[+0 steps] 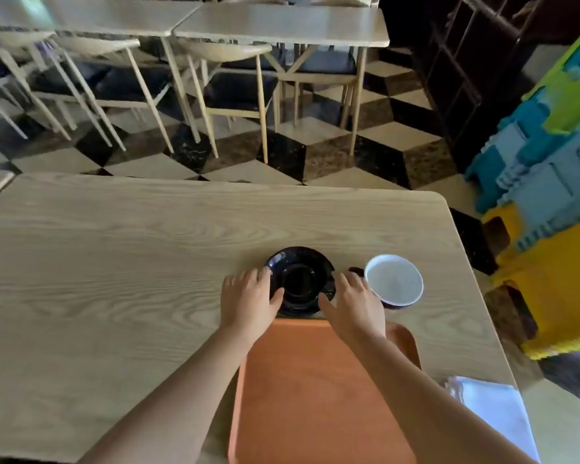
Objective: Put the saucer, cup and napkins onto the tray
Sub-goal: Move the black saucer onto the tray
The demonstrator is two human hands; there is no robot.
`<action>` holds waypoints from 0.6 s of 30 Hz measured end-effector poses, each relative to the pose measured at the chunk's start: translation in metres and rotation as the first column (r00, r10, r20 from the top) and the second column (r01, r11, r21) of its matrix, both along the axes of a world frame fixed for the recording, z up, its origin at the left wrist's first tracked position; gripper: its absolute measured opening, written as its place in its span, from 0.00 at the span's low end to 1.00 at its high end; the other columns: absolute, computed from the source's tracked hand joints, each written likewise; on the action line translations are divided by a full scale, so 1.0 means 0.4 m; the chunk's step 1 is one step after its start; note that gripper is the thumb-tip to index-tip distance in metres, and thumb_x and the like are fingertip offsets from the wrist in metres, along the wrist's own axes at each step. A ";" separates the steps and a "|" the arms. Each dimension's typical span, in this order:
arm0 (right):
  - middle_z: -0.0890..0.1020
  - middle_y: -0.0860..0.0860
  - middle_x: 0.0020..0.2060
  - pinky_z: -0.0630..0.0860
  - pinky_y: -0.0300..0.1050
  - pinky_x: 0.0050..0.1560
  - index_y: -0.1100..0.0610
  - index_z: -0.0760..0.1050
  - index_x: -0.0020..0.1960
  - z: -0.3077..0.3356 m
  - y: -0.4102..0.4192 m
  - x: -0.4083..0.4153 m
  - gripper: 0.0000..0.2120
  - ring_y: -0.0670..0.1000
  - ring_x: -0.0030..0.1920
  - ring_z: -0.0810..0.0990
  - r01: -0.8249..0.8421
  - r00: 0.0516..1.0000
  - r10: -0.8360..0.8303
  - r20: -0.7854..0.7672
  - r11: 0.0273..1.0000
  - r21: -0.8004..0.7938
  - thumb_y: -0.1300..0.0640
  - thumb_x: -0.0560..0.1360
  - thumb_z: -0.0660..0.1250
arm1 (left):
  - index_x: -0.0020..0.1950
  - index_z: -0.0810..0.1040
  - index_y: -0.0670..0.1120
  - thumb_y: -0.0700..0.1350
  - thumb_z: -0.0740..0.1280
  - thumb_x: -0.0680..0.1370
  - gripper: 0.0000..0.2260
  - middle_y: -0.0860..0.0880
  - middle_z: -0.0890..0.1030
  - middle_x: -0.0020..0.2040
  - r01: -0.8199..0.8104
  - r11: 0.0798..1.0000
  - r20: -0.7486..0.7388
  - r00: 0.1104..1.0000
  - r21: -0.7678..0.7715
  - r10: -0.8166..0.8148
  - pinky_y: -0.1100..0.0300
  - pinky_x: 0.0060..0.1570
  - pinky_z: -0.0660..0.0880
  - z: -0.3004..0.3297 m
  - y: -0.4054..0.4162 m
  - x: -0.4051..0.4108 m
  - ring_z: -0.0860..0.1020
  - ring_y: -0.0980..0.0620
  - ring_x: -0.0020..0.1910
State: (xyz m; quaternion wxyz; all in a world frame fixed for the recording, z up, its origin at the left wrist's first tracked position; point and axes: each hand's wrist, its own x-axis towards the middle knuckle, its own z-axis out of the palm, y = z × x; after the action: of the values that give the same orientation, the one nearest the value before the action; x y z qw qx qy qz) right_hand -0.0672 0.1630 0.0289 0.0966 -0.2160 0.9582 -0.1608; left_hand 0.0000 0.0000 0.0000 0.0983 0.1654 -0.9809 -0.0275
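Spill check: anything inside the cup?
Cup looks empty: pale interior, nothing visible in it. Right hand hides only part of its lower left outer wall.

L hand [248, 296], R hand [355, 306] on saucer [298, 279]

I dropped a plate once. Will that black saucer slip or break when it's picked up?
The saucer looks glossy and hard, so it is probably slippery and might chip if dropped. It is flat and wide, so it likely won't tip or roll. The left hand and right hand hold opposite sides of its rim, which should steady it.
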 end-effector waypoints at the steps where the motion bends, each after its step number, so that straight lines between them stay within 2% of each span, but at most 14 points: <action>1: 0.74 0.55 0.60 0.72 0.50 0.53 0.58 0.67 0.64 -0.015 -0.010 -0.013 0.21 0.56 0.61 0.70 0.017 1.000 -0.017 0.020 1.000 0.005 0.48 0.75 0.60 | 0.47 0.78 0.43 0.53 0.70 0.69 0.15 0.45 0.81 0.36 -0.036 0.999 -0.005 0.999 -0.003 0.036 0.53 0.37 0.73 -0.013 -0.010 -0.013 0.80 0.42 0.36; 5: 0.73 0.55 0.58 0.73 0.50 0.49 0.59 0.67 0.60 -0.078 -0.044 -0.048 0.17 0.56 0.60 0.69 0.118 0.987 -0.118 0.110 0.993 0.009 0.52 0.75 0.61 | 0.51 0.74 0.44 0.56 0.66 0.72 0.17 0.46 0.81 0.44 -0.144 0.989 0.096 0.985 0.034 0.140 0.52 0.44 0.71 -0.068 -0.045 -0.050 0.79 0.43 0.46; 11: 0.74 0.56 0.57 0.71 0.48 0.45 0.61 0.68 0.56 -0.134 -0.073 -0.051 0.12 0.57 0.58 0.72 0.212 0.969 -0.210 0.129 0.977 0.001 0.61 0.73 0.61 | 0.50 0.74 0.42 0.55 0.69 0.71 0.18 0.45 0.80 0.46 -0.175 0.977 0.099 0.981 0.120 0.164 0.54 0.39 0.68 -0.112 -0.053 -0.066 0.79 0.41 0.45; 15: 0.73 0.59 0.57 0.68 0.45 0.45 0.63 0.68 0.57 -0.146 -0.081 -0.057 0.13 0.60 0.54 0.74 0.272 0.948 -0.248 0.201 0.957 -0.103 0.65 0.72 0.62 | 0.47 0.75 0.43 0.49 0.70 0.71 0.12 0.45 0.79 0.47 -0.231 0.915 0.136 0.971 0.330 0.196 0.56 0.39 0.67 -0.100 -0.046 -0.079 0.78 0.42 0.47; 18: 0.76 0.60 0.54 0.66 0.44 0.44 0.63 0.71 0.55 -0.145 -0.075 -0.071 0.13 0.59 0.49 0.74 0.353 0.917 -0.298 0.264 0.916 -0.190 0.68 0.70 0.61 | 0.46 0.77 0.43 0.39 0.68 0.70 0.06 0.46 0.80 0.44 -0.270 0.776 0.161 0.963 0.570 0.217 0.52 0.43 0.75 -0.102 -0.057 -0.083 0.79 0.42 0.46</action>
State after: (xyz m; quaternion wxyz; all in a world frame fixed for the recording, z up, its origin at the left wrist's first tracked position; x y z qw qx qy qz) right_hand -0.0954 0.1331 -0.0292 0.1524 -0.0423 0.9375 -0.3099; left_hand -0.0333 -0.0228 -0.0409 0.0031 0.3142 -0.8977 -0.3089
